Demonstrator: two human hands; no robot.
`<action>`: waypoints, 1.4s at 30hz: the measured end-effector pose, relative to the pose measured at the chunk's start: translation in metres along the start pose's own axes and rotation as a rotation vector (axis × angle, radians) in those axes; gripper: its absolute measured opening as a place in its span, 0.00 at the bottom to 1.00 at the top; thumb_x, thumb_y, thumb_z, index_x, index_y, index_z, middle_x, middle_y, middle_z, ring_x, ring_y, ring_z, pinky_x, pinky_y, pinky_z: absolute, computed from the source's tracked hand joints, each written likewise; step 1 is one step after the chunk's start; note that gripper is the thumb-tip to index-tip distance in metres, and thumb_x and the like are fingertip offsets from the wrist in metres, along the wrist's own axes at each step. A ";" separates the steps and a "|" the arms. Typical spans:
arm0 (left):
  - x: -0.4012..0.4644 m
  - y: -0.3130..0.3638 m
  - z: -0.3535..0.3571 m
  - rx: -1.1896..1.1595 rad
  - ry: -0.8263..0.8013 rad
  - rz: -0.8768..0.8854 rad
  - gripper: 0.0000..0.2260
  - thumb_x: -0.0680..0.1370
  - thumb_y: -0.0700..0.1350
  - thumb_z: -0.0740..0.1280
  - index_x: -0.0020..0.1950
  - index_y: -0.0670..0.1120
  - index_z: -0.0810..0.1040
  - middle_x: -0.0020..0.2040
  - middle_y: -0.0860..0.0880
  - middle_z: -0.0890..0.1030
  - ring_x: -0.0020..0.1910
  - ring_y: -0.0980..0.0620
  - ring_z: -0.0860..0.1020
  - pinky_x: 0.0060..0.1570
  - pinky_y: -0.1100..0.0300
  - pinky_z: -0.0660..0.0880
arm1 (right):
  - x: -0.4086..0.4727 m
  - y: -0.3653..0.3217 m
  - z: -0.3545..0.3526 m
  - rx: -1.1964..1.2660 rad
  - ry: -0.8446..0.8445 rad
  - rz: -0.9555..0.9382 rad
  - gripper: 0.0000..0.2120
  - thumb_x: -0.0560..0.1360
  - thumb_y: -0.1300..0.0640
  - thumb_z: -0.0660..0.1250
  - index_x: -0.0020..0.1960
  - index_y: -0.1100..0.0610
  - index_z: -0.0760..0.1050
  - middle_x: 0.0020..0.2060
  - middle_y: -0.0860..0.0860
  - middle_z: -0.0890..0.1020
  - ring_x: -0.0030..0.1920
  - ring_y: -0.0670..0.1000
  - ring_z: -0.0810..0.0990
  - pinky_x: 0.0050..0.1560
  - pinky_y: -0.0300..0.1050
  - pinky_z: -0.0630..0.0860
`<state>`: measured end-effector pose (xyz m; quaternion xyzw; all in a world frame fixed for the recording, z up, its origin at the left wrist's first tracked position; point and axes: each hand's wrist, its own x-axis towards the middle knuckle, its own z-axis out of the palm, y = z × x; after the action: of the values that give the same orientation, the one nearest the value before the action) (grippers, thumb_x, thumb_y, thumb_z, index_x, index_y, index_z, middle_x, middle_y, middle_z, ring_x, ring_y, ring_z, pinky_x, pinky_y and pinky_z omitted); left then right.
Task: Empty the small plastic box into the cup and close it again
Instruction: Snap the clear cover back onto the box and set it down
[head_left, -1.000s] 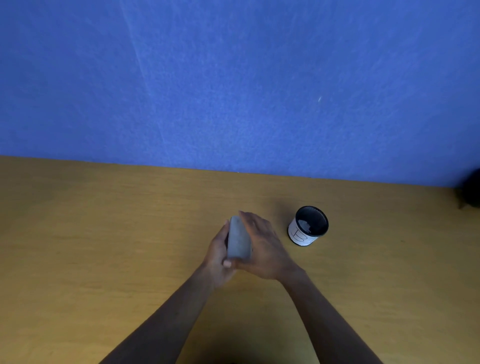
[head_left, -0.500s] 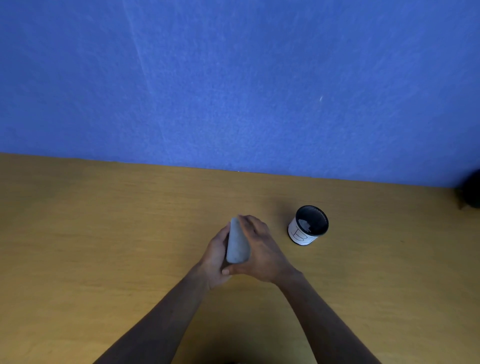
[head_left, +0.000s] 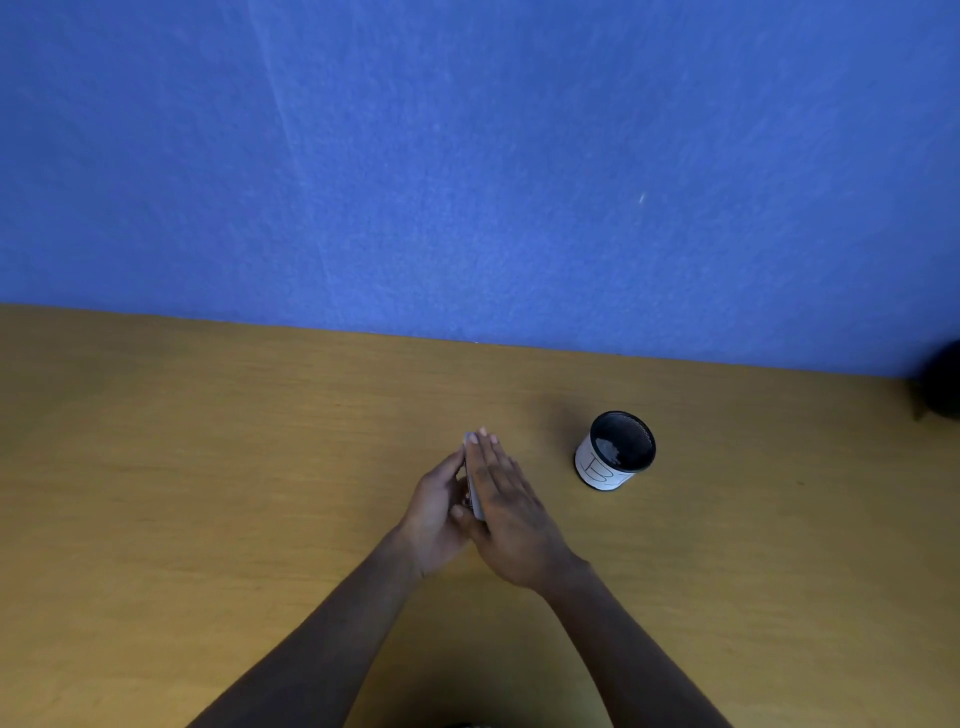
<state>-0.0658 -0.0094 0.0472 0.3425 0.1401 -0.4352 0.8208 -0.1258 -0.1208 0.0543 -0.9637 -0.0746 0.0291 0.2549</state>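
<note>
Edgewise, the box (head_left: 474, 493) stands between both hands, pointing away.

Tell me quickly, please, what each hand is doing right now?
Left hand: closed on the box, pressing from the left.
Right hand: flat against the box's other side, pressing it between the palms.

Two bare forearms, no sleeves, rings or watch

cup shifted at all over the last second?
No. The cup stands at the same spot on the table, equally far from the wall edge, right of the hands pressing the box.
</note>
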 end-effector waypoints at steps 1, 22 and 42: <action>0.000 0.000 0.001 -0.004 0.013 0.003 0.20 0.77 0.56 0.64 0.62 0.45 0.81 0.59 0.46 0.83 0.61 0.48 0.80 0.58 0.55 0.76 | 0.000 -0.001 0.001 0.022 0.024 0.005 0.33 0.84 0.50 0.55 0.79 0.57 0.38 0.78 0.49 0.40 0.79 0.48 0.38 0.79 0.47 0.42; -0.006 -0.014 0.003 0.378 0.273 0.243 0.08 0.74 0.46 0.72 0.44 0.47 0.74 0.34 0.49 0.79 0.33 0.52 0.79 0.31 0.54 0.77 | -0.008 0.003 0.010 0.561 0.355 0.202 0.15 0.78 0.65 0.62 0.63 0.53 0.74 0.43 0.48 0.83 0.41 0.42 0.79 0.40 0.30 0.73; -0.007 -0.009 0.002 0.531 0.295 0.457 0.07 0.78 0.44 0.68 0.55 0.46 0.81 0.47 0.46 0.85 0.44 0.52 0.83 0.38 0.53 0.81 | -0.006 0.012 0.001 0.846 0.502 0.372 0.23 0.77 0.70 0.61 0.52 0.40 0.79 0.44 0.45 0.85 0.44 0.44 0.83 0.42 0.39 0.78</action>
<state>-0.0772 -0.0103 0.0484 0.6247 0.0591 -0.2083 0.7502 -0.1304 -0.1313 0.0479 -0.7506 0.1795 -0.1304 0.6224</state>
